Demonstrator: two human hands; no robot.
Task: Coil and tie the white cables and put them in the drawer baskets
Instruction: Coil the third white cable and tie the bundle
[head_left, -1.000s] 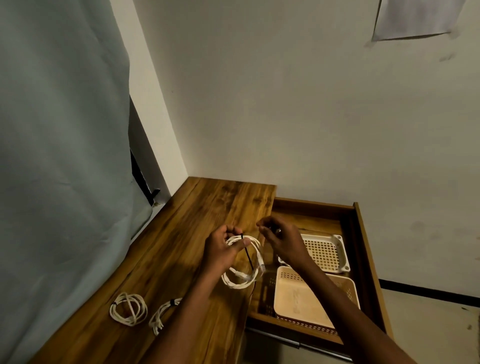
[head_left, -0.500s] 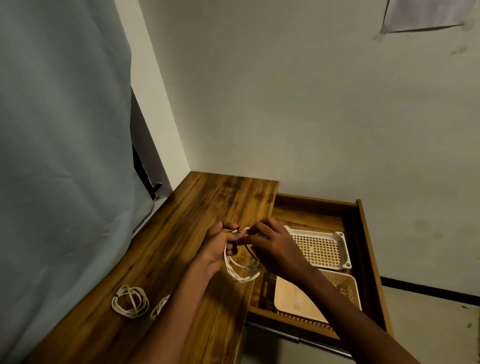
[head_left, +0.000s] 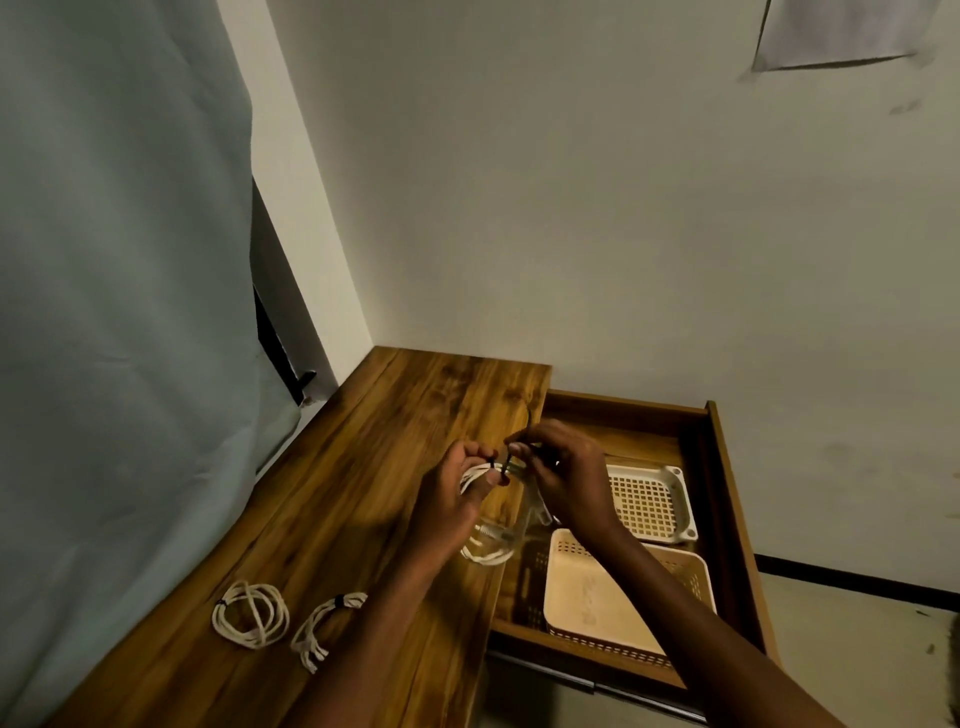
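A coiled white cable (head_left: 488, 540) is held above the right edge of the brown wooden tabletop (head_left: 374, 467), its loops hanging down between the two wrists. The upper part of the coil is gripped by the left hand (head_left: 447, 499), with the fingers curled round the gathered strands and the thumb laid across them. A thin black tie (head_left: 511, 457) is wrapped round the strands just beside the left thumb, and its free end is pinched between the thumb and fingertips of the right hand (head_left: 563, 478), whose other fingers are curled loosely. The two hands are close together, almost touching at the tie. A white plug end of the cable is seen hanging inside the loop.

To the right of the hands and lower, an open brown wooden drawer (head_left: 727, 519) is pulled out from under the tabletop. Two perforated cream plastic baskets are set in it: the far basket (head_left: 670, 499) lies partly behind the right wrist, and the near basket (head_left: 587, 603) is crossed by the right forearm. No cable can be seen in either basket.

On the near left part of the tabletop, well apart from the hands, two more white cable bundles are laid side by side: a round coil (head_left: 250, 614) bound with a dark tie, and a narrower folded bundle (head_left: 324, 626) also bound with a dark tie.

A pale grey-green curtain (head_left: 119, 312) is hung along the left, and a plain off-white wall (head_left: 597, 208) is seen behind.
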